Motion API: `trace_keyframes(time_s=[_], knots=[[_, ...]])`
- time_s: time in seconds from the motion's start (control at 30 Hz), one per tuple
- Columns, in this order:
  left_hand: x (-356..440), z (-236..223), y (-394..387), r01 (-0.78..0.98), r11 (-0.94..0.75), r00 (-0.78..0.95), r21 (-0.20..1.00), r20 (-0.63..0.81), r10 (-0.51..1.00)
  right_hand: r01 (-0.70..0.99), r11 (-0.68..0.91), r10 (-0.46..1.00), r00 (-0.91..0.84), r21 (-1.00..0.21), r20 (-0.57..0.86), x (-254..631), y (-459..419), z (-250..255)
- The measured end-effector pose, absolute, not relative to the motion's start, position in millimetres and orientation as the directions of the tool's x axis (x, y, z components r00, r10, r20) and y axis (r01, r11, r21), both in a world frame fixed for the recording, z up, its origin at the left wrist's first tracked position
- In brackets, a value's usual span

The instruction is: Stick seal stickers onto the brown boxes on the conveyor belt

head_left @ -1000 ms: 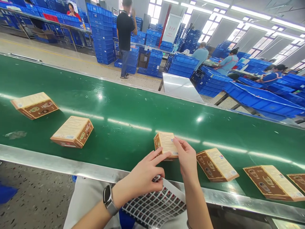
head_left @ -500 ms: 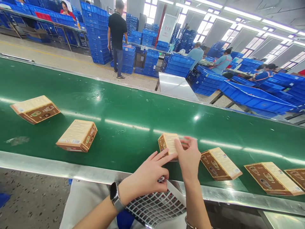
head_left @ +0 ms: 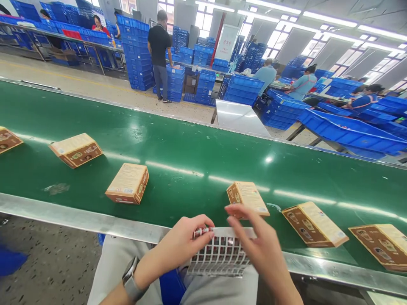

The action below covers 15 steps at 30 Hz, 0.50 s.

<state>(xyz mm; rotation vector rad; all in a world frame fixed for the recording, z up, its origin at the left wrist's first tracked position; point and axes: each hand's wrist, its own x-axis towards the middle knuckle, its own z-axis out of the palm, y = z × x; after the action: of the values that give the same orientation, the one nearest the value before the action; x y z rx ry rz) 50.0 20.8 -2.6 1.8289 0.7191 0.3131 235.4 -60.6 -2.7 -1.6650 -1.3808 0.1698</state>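
Note:
My left hand [head_left: 183,242] is closed on the top edge of a sticker sheet [head_left: 221,254] held over my lap, thumb and forefinger pinching it. Just to its right, my right hand [head_left: 260,245] hovers over the same sheet with fingers spread and slightly blurred, holding nothing. Beyond both hands, a small tan box [head_left: 247,197] lies flat on the green conveyor belt [head_left: 190,148], no hand touching it. A watch sits on my left wrist.
More tan and brown boxes lie along the belt: two at left [head_left: 128,183] [head_left: 76,149], two at right [head_left: 314,223] [head_left: 380,245]. A steel rail [head_left: 79,218] edges the belt near me. Stacked blue crates [head_left: 244,87] and several workers stand beyond.
Both hands came off the small box and drew back to the sticker sheet, which is raised now. The boxes on the belt have shifted rightward in view.

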Motion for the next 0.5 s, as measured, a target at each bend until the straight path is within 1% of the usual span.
trace_keyframes(time_s=[0.03, 0.07, 0.13, 0.23, 0.3, 0.4, 0.5], knots=[[46.0, 0.0, 20.6, 0.313, -0.178, 0.771, 0.933, -0.140, 0.621, 0.709, 0.164, 0.872, 0.222, -0.686, 0.437, 227.4, -64.6, -2.9], [42.4, 2.3, 20.3, 0.305, -0.133, 0.760, 0.943, -0.157, 0.630, 0.712, 0.228, 0.889, 0.126, -0.664, 0.440, 220.9, -66.9, -3.3], [36.6, 5.6, 19.4, 0.313, -0.073, 0.741, 0.947, -0.196, 0.643, 0.725, 0.291, 0.893, 0.029, -0.624, 0.450, 213.2, -67.7, -4.2], [30.0, 5.9, 17.7, 0.371, -0.038, 0.701, 0.928, -0.253, 0.667, 0.742, 0.320, 0.887, -0.016, -0.589, 0.462, 211.2, -65.3, -4.7], [27.2, 3.2, 16.7, 0.382, -0.022, 0.678, 0.924, -0.265, 0.685, 0.753, 0.323, 0.886, -0.029, -0.573, 0.462, 212.0, -64.1, -3.4], [25.7, -1.9, 15.4, 0.346, 0.027, 0.655, 0.938, -0.262, 0.709, 0.784, 0.357, 0.883, -0.106, -0.508, 0.457, 211.5, -62.9, 2.1], [26.3, -4.1, 14.1, 0.308, 0.051, 0.648, 0.950, -0.249, 0.720, 0.811, 0.413, 0.846, -0.172, -0.415, 0.506, 207.2, -60.8, 7.4]])
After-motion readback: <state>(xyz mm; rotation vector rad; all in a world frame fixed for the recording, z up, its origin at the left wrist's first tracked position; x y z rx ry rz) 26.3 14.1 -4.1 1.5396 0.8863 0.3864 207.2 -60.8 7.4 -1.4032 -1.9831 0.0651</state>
